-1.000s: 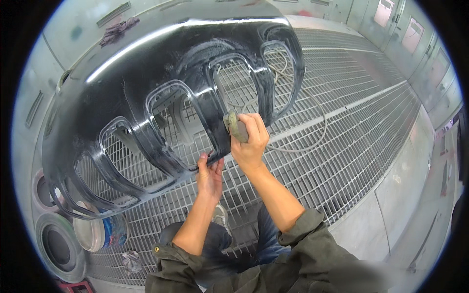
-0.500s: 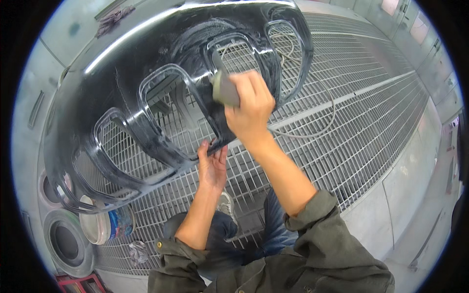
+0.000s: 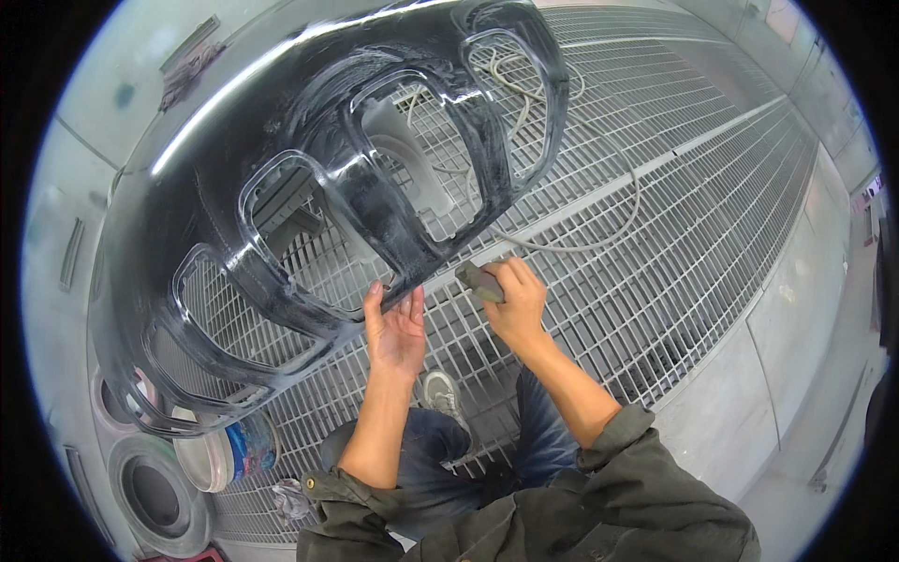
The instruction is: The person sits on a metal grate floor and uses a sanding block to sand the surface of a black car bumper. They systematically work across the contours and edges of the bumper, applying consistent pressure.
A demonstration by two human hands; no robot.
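A large glossy black car bumper (image 3: 281, 112) fills the upper left, tilted, with a row of rounded openings along its lower half. Whitish smears and dull scuffed patches cover the strips around the openings. My left hand (image 3: 397, 337) grips the bumper's lower edge near the middle, thumb on the front face and fingers behind. Just right of it and apart from the bumper, my right hand (image 3: 520, 304) holds a small grey-green sanding pad (image 3: 479, 282), fingers closed round it. The pad's underside is hidden.
Metal floor grating (image 3: 655, 253) lies beneath, with a pale hose (image 3: 599, 245) looped over it. At lower left are a white bucket (image 3: 203, 459), a grey ring-shaped object (image 3: 126, 487) and a crumpled rag (image 3: 292, 499). My shoe (image 3: 442, 393) rests below my left hand.
My right hand has drawn the sanding pad down off the bumper, toward me. My left hand keeps its hold on the lower edge. The view has shifted slightly.
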